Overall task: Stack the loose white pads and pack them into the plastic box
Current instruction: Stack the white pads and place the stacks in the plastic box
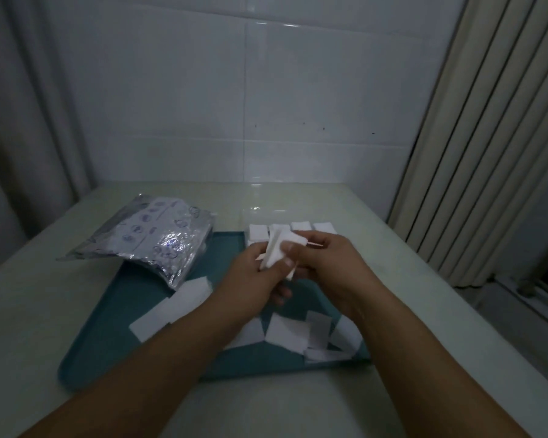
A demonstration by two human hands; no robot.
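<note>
A pale, glossy rectangular table [298,203] fills the lower part of the head view, and on it sits a flat teal plastic tray [140,311] that carries nearly everything. At the tray's far left corner, partly overhanging its edge, lies a crinkled silver foil bag [152,238] with purple printing, open and slumped. At the tray's far right corner stands the clear plastic box [257,232], hard to make out because its walls are transparent and the hands cover its front; rows of white pads [301,226] stand on edge inside it, so packing looks well under way.

Above the tray's middle, the left hand [250,279] and the right hand [332,263] meet. Both have fingers curled round a small, uneven bundle of white square cotton pads [279,251], the left gripping from below and the right pinching the upper part with the thumb across the front. The pads in it fan out at differing angles, so by my judgement they are being squared up before going into the box.

Much is left. A strip of loose white pads [171,308] lies along the tray's left side, and a scattered, overlapping heap [298,336] sits by the near right corner, beneath the forearms. How full the box is cannot be told.
</note>
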